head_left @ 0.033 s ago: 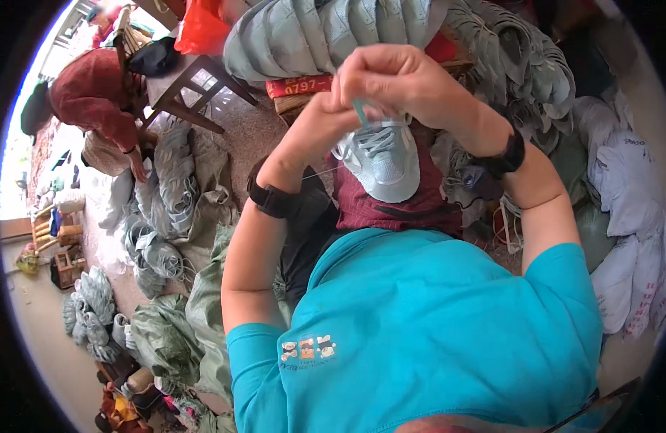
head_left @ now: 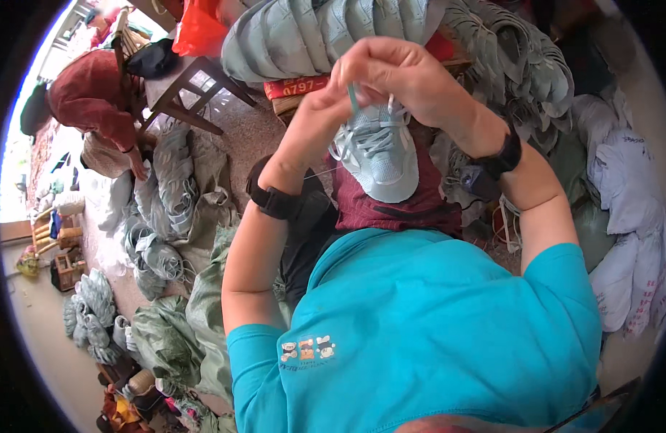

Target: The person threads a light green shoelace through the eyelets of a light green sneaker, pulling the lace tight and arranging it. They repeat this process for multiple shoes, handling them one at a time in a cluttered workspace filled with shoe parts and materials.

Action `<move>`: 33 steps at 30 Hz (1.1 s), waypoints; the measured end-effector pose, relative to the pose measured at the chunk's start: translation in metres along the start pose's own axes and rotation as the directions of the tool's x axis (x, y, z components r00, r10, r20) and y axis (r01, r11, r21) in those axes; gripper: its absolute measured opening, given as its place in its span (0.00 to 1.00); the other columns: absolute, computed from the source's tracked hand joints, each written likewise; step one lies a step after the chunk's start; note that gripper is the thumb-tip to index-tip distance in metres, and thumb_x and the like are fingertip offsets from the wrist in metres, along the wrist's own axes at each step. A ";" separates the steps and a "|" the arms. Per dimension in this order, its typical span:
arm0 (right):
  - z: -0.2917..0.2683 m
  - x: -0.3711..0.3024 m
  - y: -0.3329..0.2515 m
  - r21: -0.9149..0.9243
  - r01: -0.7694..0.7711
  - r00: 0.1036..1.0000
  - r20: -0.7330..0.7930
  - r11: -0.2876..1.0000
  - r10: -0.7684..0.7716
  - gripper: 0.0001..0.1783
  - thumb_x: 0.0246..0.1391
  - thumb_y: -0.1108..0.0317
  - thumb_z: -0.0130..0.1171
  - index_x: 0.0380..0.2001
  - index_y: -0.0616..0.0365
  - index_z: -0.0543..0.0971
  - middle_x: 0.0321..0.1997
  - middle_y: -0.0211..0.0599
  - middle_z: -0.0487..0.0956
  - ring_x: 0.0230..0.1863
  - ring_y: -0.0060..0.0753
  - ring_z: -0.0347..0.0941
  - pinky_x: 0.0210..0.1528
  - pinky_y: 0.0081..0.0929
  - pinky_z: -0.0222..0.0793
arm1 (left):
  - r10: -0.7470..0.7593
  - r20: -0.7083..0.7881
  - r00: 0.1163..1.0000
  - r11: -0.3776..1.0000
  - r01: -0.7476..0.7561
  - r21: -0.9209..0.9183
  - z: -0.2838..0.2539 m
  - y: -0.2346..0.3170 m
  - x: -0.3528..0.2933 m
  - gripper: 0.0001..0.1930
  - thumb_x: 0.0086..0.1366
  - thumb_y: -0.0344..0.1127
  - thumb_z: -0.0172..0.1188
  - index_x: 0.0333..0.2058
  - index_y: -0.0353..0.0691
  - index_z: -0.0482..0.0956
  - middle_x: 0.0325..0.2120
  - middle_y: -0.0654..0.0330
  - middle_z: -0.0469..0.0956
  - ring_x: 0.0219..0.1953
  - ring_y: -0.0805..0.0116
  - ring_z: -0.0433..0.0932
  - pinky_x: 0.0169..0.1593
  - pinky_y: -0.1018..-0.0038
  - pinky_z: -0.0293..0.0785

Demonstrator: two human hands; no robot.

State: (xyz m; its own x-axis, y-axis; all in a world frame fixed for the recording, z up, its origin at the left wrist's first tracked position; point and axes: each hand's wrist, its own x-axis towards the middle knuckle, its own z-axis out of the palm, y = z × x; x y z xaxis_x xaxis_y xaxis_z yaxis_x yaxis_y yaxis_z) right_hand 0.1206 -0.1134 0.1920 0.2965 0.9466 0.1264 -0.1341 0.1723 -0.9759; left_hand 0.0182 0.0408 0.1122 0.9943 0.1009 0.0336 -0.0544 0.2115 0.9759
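A pale blue-grey sneaker (head_left: 382, 155) rests on dark red cloth (head_left: 365, 209) over my lap, its toe toward me. White laces (head_left: 380, 141) cross its upper. Above its ankle end, my left hand (head_left: 322, 115) and my right hand (head_left: 390, 68) meet with fingers pinched closed. A thin pale green strip (head_left: 353, 99) shows between their fingertips; which hand grips it is hard to tell, as the fingers overlap and blur. A fine thread (head_left: 322, 172) runs from beside the shoe toward my left wrist.
Ahead lies a row of nested grey shoe uppers (head_left: 325, 40) on a wooden stand. More uppers hang in bunches (head_left: 517, 65) at the far right. White sacks (head_left: 625, 180) line the right side. At left, a person in dark red (head_left: 94, 94) bends beside a wooden stool (head_left: 185, 94).
Both hands have shifted slightly up, the right one also a little left. More of the shoe's laced opening shows beneath them.
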 end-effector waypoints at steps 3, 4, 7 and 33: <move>-0.024 -0.001 0.022 0.265 0.073 0.984 -0.178 0.961 -0.026 0.12 0.67 0.66 0.53 0.48 0.59 0.75 0.40 0.29 0.79 0.33 0.16 0.72 0.36 0.18 0.69 | -0.058 -0.246 0.968 0.848 -0.082 -0.523 0.013 0.000 0.002 0.15 0.74 0.42 0.49 0.36 0.38 0.79 0.30 0.66 0.78 0.33 0.76 0.74 0.39 0.73 0.71; -0.032 -0.005 0.028 0.295 0.041 0.982 -0.188 0.955 0.016 0.13 0.67 0.67 0.52 0.52 0.59 0.74 0.41 0.29 0.79 0.29 0.15 0.70 0.30 0.16 0.67 | -0.053 -0.221 0.974 0.799 -0.091 -0.595 -0.002 -0.015 0.000 0.15 0.75 0.42 0.48 0.37 0.38 0.79 0.29 0.66 0.77 0.30 0.77 0.73 0.36 0.75 0.69; -0.076 -0.031 0.054 0.093 -0.152 0.943 -0.285 0.984 0.173 0.14 0.66 0.69 0.51 0.52 0.60 0.74 0.38 0.28 0.79 0.25 0.18 0.69 0.27 0.17 0.66 | -0.084 -0.239 0.967 0.804 -0.076 -0.589 -0.047 -0.053 -0.009 0.16 0.76 0.43 0.47 0.37 0.39 0.79 0.26 0.68 0.73 0.24 0.80 0.68 0.29 0.80 0.65; -0.054 -0.044 0.091 -0.969 -0.084 0.979 -0.123 0.231 -0.160 0.11 0.55 0.73 0.55 0.43 0.58 0.73 0.28 0.46 0.79 0.34 0.53 0.78 0.36 0.44 0.73 | -0.118 -0.318 0.941 0.947 0.203 0.249 -0.023 -0.068 -0.047 0.16 0.72 0.43 0.55 0.35 0.34 0.82 0.27 0.72 0.75 0.28 0.83 0.66 0.32 0.82 0.61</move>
State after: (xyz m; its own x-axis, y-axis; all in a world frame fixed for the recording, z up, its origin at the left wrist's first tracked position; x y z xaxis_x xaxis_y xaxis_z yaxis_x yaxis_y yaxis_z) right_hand 0.1467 -0.1547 0.0880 0.4284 0.8660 0.2579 0.8605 -0.3038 -0.4090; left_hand -0.0272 0.0446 0.0394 0.9126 0.3793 -0.1524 0.1734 -0.0217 0.9846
